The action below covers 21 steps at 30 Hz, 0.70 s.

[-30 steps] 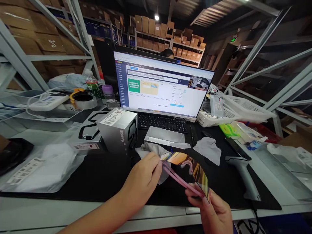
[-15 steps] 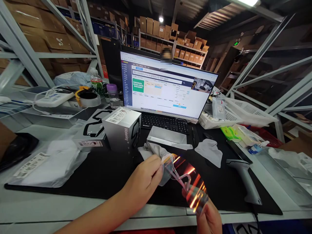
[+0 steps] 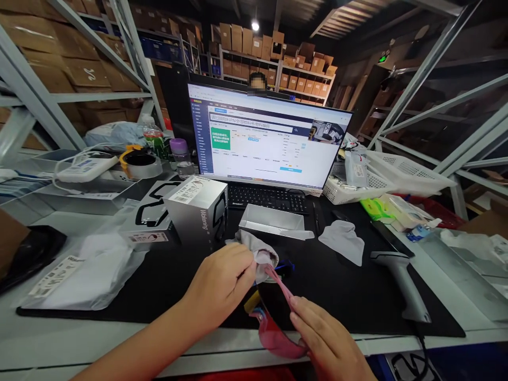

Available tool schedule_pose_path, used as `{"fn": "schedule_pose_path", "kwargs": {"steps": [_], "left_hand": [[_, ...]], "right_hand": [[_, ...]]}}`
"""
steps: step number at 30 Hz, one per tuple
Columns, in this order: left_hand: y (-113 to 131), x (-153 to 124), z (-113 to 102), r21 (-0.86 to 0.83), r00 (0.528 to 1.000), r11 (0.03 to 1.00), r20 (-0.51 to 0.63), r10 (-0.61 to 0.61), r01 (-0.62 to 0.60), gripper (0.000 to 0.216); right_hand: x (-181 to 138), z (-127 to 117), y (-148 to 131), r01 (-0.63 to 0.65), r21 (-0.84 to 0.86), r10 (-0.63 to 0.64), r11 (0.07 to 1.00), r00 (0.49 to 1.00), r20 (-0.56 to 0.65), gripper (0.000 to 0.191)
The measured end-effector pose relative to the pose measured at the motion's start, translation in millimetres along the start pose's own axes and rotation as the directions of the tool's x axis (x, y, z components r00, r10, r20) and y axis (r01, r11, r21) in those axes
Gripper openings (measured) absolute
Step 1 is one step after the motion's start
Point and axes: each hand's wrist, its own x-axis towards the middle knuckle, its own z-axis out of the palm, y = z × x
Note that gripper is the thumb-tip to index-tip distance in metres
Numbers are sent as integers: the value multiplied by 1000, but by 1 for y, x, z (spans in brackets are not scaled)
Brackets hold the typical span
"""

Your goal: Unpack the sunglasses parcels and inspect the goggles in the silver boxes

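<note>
A soft grey cloth pouch hangs above the black mat, gripped by my left hand, whose fingers are curled closed. A curved, pink-tinted lens is in my right hand, held along its right side between thumb and fingers. The lens is seen partly edge-on, and its upper end reaches the pouch's mouth. How much of it lies inside the cloth I cannot tell. Behind it on the mat, a small blue piece shows in part.
Silver boxes stand left of an open white tray. Behind are a keyboard and monitor. To the right lie a grey cloth and a scanner. A bagged white item lies left.
The lens has turned from showing its bright orange reflecting face to a pink, nearly edge-on view. My right hand has rotated, with its back now upward. The left hand has shifted slightly left.
</note>
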Motion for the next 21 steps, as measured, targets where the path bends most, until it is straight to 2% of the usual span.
{"fn": "schedule_pose_path", "kwargs": {"steps": [3, 6, 11, 13, 16, 17, 19, 21], "left_hand": [[0, 1, -7, 72, 995, 993, 19, 97, -98, 32], [3, -2, -7, 122, 985, 978, 2, 172, -171, 28], [9, -14, -3, 156, 984, 971, 13, 180, -179, 29], [10, -15, -12, 124, 986, 978, 32, 163, -166, 31], [14, 3, -38, 110, 992, 986, 36, 123, -127, 34], [16, 14, -47, 130, 993, 985, 60, 102, -109, 34], [24, 43, -60, 175, 971, 975, 217, 97, -136, 29], [34, 73, -62, 267, 905, 944, 419, 68, -194, 16]], "right_hand": [[12, 0, -1, -43, 34, 44, 998, 998, -47, 63], [17, 13, -2, -126, 134, 144, 983, 981, -132, 65], [16, 30, 2, -151, 241, 209, 959, 950, -233, 58], [15, 29, 5, -139, 195, 179, 971, 963, -203, 58], [18, 18, 7, -18, 47, 22, 999, 997, -80, 56], [20, 13, 8, 32, 0, -32, 999, 999, -38, 54], [26, 3, 7, 106, -74, -106, 992, 994, 1, 48], [33, -5, 5, 144, -129, -143, 981, 990, 21, 47]]}}
